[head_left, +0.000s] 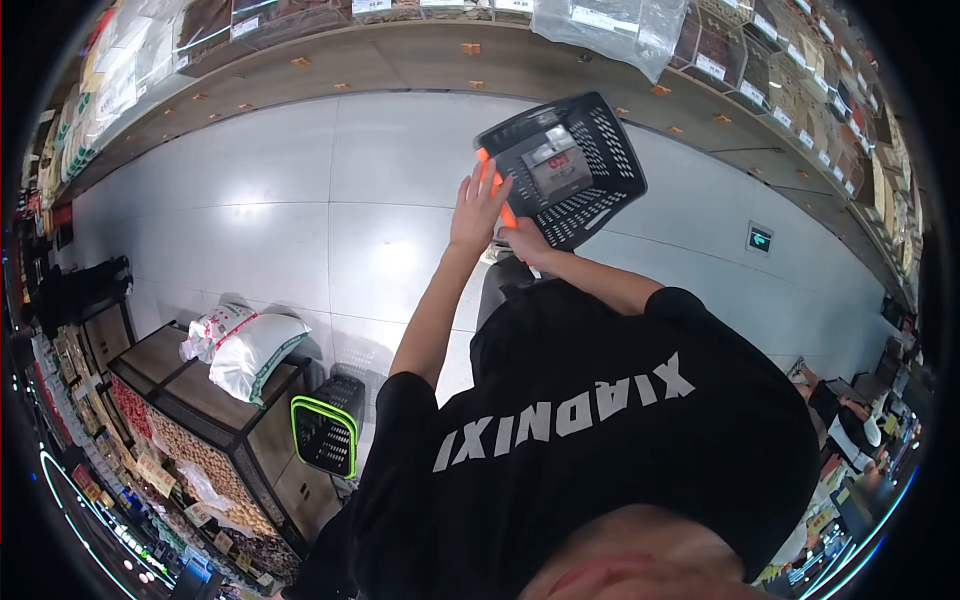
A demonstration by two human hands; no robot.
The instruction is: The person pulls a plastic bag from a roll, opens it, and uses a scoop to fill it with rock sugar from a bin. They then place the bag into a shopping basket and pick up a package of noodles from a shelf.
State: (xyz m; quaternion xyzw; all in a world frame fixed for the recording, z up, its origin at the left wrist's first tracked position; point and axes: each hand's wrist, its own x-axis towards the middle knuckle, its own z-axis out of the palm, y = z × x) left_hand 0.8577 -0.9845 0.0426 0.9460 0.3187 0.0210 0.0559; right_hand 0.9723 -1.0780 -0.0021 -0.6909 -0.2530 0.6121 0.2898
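Note:
A black perforated shopping basket (610, 145) with an orange handle (508, 214) is in front of me, tilted so that its inside shows. In it lie a grey package with red print (562, 178) and a silvery-white piece (553, 144). My right hand (527, 243) is closed round the lower end of the handle. My left hand (480, 205) lies over the handle's upper part, its fingers stretched out and slightly apart. The undersides of its fingers are hidden.
Shelves of priced goods (400, 50) curve along the far side. At the left stands a wooden display (150, 365) bearing a white sack (260, 350). A black basket with a green rim (325, 435) is beside it. An exit sign (760, 238) marks the tiled floor.

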